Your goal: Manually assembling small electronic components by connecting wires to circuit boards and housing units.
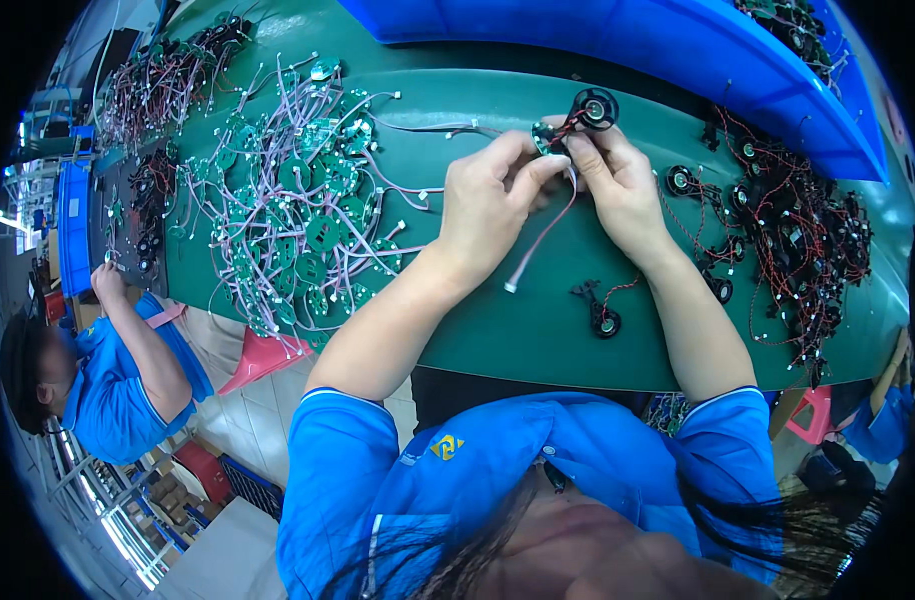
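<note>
My left hand is closed, thumb and fingers pinching a small round green circuit board. From the board a pinkish ribbon cable hangs down to a white plug. Close against it, my right hand is closed on a black part with a round end and twisted red-and-black wires. Those wires run toward the board; whether they are joined to it is hidden by my fingers. Below my right wrist, another black part with red-and-black wire lies on the green table.
A tangled heap of green boards with cables covers the table's left. Black parts with red wires pile up at the right. A blue bin stands along the far side. A co-worker in a blue shirt works at the left.
</note>
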`<move>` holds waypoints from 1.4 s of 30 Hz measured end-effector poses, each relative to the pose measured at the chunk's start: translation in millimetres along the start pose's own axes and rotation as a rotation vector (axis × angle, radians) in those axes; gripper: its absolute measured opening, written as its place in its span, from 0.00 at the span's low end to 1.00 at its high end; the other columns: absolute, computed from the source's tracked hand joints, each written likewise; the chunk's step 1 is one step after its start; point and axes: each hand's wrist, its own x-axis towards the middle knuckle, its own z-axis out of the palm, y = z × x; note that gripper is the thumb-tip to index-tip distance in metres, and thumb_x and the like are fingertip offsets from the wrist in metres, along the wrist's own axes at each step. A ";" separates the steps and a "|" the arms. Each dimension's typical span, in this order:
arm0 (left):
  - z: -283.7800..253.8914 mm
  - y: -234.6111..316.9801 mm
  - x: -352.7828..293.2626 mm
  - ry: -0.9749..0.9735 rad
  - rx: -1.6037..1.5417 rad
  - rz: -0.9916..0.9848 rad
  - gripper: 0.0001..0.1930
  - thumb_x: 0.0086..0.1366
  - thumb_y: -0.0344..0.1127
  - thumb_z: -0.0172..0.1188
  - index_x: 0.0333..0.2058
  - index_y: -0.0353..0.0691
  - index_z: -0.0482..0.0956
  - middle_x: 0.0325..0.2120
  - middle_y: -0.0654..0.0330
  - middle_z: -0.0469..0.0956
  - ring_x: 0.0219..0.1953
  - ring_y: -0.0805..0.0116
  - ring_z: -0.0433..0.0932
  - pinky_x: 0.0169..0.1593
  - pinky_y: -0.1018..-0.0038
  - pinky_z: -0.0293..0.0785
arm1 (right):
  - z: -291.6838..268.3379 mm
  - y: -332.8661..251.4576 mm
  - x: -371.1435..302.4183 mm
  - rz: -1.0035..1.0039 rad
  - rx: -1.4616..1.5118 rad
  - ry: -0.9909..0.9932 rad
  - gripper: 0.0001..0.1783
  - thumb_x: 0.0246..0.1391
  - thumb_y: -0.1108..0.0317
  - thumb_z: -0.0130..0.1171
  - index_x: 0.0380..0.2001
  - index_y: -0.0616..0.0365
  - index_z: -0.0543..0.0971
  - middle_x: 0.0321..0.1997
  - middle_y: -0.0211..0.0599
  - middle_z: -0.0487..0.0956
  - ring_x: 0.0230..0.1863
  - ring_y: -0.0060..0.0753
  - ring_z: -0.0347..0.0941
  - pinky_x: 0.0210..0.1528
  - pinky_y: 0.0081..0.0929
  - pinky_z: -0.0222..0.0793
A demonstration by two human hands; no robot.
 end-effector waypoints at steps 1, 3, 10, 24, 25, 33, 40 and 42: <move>-1.2 -0.5 0.0 -0.003 0.108 0.073 0.04 0.60 0.28 0.56 0.31 0.33 0.74 0.20 0.59 0.74 0.15 0.75 0.68 0.20 0.83 0.66 | -2.5 -0.5 0.6 0.050 -0.028 -0.050 0.19 0.56 0.72 0.53 0.51 0.59 0.64 0.38 0.37 0.73 0.30 0.20 0.68 0.35 0.15 0.66; -1.9 -2.3 1.4 -0.003 0.146 0.132 0.04 0.60 0.29 0.56 0.30 0.34 0.74 0.19 0.60 0.74 0.15 0.76 0.67 0.20 0.83 0.65 | -4.5 -5.5 0.2 0.081 0.044 -0.073 0.18 0.56 0.72 0.53 0.50 0.59 0.65 0.37 0.36 0.73 0.30 0.20 0.68 0.35 0.15 0.66; -7.1 -14.3 11.9 0.015 0.421 0.534 0.06 0.60 0.32 0.57 0.28 0.36 0.75 0.12 0.66 0.68 0.12 0.78 0.61 0.18 0.84 0.58 | -6.0 -15.7 -3.1 0.265 0.318 -0.171 0.15 0.56 0.71 0.52 0.47 0.60 0.70 0.33 0.34 0.74 0.31 0.19 0.68 0.35 0.16 0.67; -50.3 9.6 15.8 -0.412 -0.214 -0.252 0.14 0.67 0.38 0.48 0.27 0.36 0.76 0.07 0.71 0.61 0.09 0.84 0.53 0.15 0.88 0.47 | -4.7 -12.3 -1.7 0.003 -0.060 -0.193 0.13 0.54 0.72 0.54 0.44 0.57 0.75 0.27 0.31 0.74 0.22 0.16 0.63 0.26 0.11 0.58; -50.9 7.1 15.6 -0.339 -0.244 -0.273 0.15 0.67 0.38 0.48 0.27 0.35 0.76 0.07 0.71 0.61 0.09 0.84 0.53 0.15 0.88 0.47 | -5.9 -13.3 -2.2 0.041 -0.058 -0.156 0.12 0.54 0.71 0.54 0.42 0.57 0.76 0.27 0.31 0.74 0.22 0.16 0.63 0.25 0.11 0.56; -54.2 2.4 20.6 -0.025 -0.303 -0.269 0.16 0.67 0.39 0.48 0.25 0.34 0.75 0.06 0.70 0.61 0.09 0.85 0.52 0.15 0.88 0.47 | -19.4 -14.3 0.2 0.096 -0.180 -0.256 0.09 0.54 0.67 0.55 0.37 0.58 0.77 0.21 0.25 0.71 0.20 0.15 0.61 0.23 0.11 0.53; -51.1 9.0 21.4 -0.024 -0.328 -0.314 0.15 0.66 0.39 0.49 0.25 0.35 0.74 0.06 0.69 0.62 0.08 0.84 0.53 0.15 0.88 0.47 | -16.9 -27.0 1.9 0.135 -0.109 -0.181 0.10 0.53 0.66 0.57 0.35 0.60 0.77 0.20 0.24 0.70 0.19 0.14 0.60 0.21 0.10 0.52; -49.9 9.5 20.4 -0.034 -0.333 -0.318 0.15 0.66 0.39 0.49 0.25 0.35 0.74 0.06 0.69 0.63 0.08 0.84 0.53 0.15 0.88 0.47 | -15.5 -28.0 0.8 0.221 -0.046 -0.125 0.10 0.53 0.65 0.57 0.34 0.61 0.77 0.20 0.24 0.70 0.19 0.14 0.60 0.20 0.10 0.52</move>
